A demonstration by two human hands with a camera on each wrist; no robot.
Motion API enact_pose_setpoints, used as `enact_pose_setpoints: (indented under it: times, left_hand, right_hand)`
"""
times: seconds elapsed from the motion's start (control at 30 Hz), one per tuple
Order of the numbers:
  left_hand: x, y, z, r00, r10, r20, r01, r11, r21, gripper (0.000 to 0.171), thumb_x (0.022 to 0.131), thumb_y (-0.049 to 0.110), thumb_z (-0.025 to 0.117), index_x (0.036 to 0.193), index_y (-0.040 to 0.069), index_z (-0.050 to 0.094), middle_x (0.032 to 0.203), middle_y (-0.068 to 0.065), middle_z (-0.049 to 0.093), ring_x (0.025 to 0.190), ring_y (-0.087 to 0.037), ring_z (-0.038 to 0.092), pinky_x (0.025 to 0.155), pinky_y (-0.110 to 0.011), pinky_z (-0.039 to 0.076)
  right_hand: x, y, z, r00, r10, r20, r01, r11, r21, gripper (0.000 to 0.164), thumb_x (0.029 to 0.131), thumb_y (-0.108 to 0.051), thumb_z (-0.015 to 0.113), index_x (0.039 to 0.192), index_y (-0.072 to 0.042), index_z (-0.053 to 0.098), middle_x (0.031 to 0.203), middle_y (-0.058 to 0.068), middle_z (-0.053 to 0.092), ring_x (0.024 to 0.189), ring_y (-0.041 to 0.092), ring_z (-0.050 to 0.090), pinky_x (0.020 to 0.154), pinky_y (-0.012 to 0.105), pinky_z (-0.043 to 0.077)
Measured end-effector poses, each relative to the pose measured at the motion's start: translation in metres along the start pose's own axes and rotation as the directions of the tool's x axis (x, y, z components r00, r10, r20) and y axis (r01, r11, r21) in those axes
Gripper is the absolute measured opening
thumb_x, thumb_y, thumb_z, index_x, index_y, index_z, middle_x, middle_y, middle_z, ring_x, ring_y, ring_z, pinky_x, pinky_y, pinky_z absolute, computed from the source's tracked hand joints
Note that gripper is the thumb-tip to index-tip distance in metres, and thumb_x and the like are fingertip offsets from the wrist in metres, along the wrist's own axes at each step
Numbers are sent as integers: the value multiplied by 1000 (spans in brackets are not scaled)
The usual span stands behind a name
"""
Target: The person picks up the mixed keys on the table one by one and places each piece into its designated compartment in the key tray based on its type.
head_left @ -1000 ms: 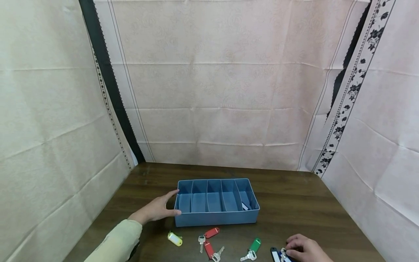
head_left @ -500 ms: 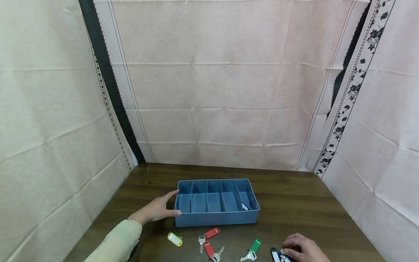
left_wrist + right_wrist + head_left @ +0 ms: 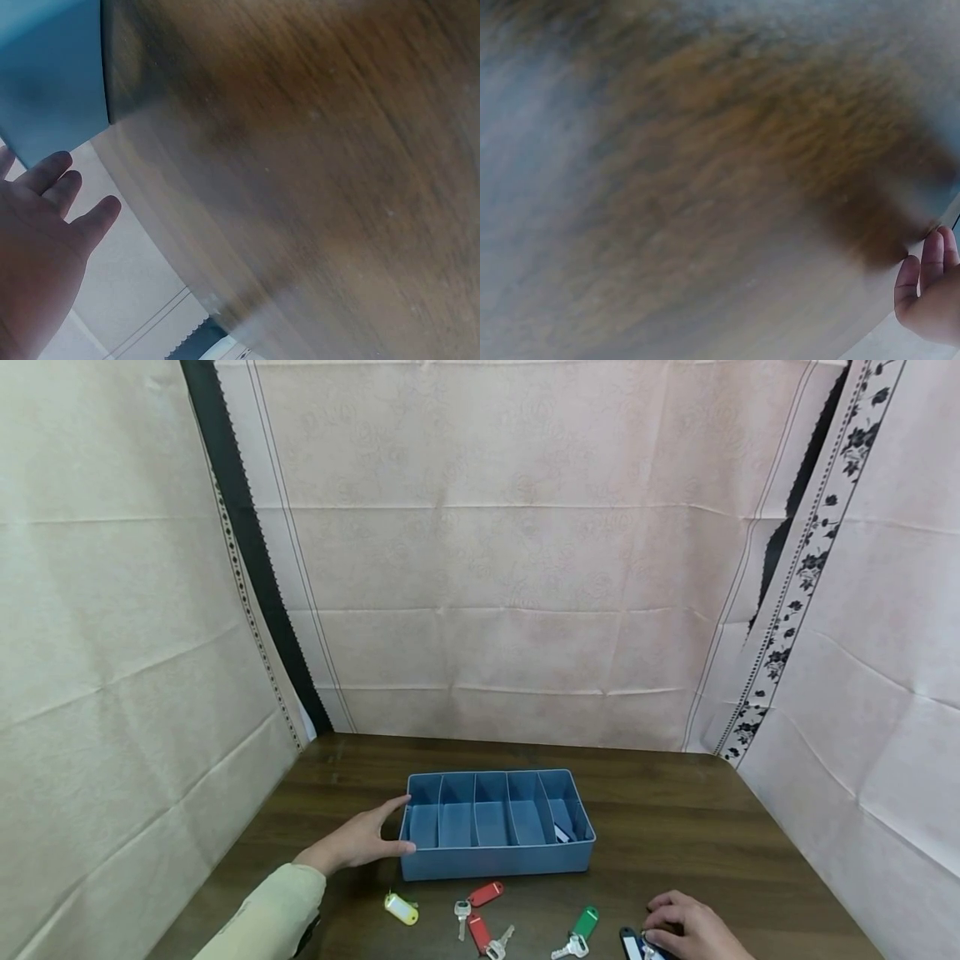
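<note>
In the head view my left hand [image 3: 360, 839] rests with its thumb and fingertips against the left end of a blue divided box [image 3: 498, 862]. The left wrist view shows that hand's fingers [image 3: 94, 223] fairly straight beside the box's wall. At the lower right, my right hand [image 3: 693, 927] pinches a key with a dark blue tag [image 3: 656, 953] between thumb and fingers; the hand partly covers it. Touching or just beside it lies a black key tag [image 3: 629, 945] with a white label. In the right wrist view, only that hand's bent fingers [image 3: 930, 262] show.
Before the box lie a yellow key tag [image 3: 401, 908], two red key tags [image 3: 486, 893] with keys, and a green key tag [image 3: 585, 922] with its key. A white-labelled tag [image 3: 562, 834] is in the box's rightmost compartment. Cloth [image 3: 480, 560] hangs around the wooden table [image 3: 675, 810].
My right hand has shifted slightly left and up over the dark blue tag, its fingers drawing in at the key. The left hand and the box have stayed put.
</note>
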State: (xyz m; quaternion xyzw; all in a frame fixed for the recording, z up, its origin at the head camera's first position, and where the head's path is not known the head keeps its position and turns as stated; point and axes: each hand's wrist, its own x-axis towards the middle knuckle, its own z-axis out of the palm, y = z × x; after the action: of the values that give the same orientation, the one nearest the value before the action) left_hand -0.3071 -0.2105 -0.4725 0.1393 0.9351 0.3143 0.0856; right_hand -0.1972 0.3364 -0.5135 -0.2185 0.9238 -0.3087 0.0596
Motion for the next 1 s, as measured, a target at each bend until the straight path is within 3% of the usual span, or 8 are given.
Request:
enact_pose_setpoints:
  times: [0.13,0.37,0.53,0.63,0.83,1.0]
  left_hand:
    - [1,0,0,1000,1,1,-1,1000,3,90,83,58,73,155,23,33,154,-19,38,137,-45,39,102,-71,32]
    - [1,-1,0,1000,8,5,-8,1000,-4,89,83,57,73,155,22,33,154,-19,38,137,-44,38,102,-71,32]
    - [1,-2,0,1000,8,2,-8,1000,-1,89,83,57,73,155,22,33,154,-19,38,137,-44,38,102,-71,32]
    - [1,-1,0,1000,3,3,-3,1000,-1,89,83,57,73,155,23,33,154,-19,38,137,-45,38,102,-71,32]
    - [1,-1,0,1000,-6,5,6,1000,-5,90,83,57,74,155,22,33,153,-19,38,137,-45,38,102,-71,32]
    - [1,-1,0,1000,-2,3,2,1000,-6,90,83,57,74,155,23,33,154,-19,38,137,-44,38,103,-71,32]
  right_hand:
    - [0,1,0,1000,4,7,-4,1000,22,5,92,-26,71,93,-23,75,113,6,60,92,11,59,73,27,49]
    - [-1,2,0,994,-46,-96,45,999,-13,6,93,-26,70,89,-22,74,107,6,64,93,5,60,72,27,51]
    - [2,-4,-4,987,73,-140,-71,997,18,8,93,-27,70,87,-21,72,110,4,64,98,17,62,77,29,52]
    - [5,-10,-7,970,136,-201,-131,991,38,7,91,-24,72,86,-20,72,110,4,65,98,21,63,78,29,52]
    - [10,-19,-11,925,175,-336,-156,984,83,6,89,-19,74,84,-16,73,111,10,67,87,8,63,71,25,52]
    - [16,-23,-13,895,216,-391,-190,976,104,6,90,-19,74,84,-18,73,114,9,67,86,6,62,72,25,51]
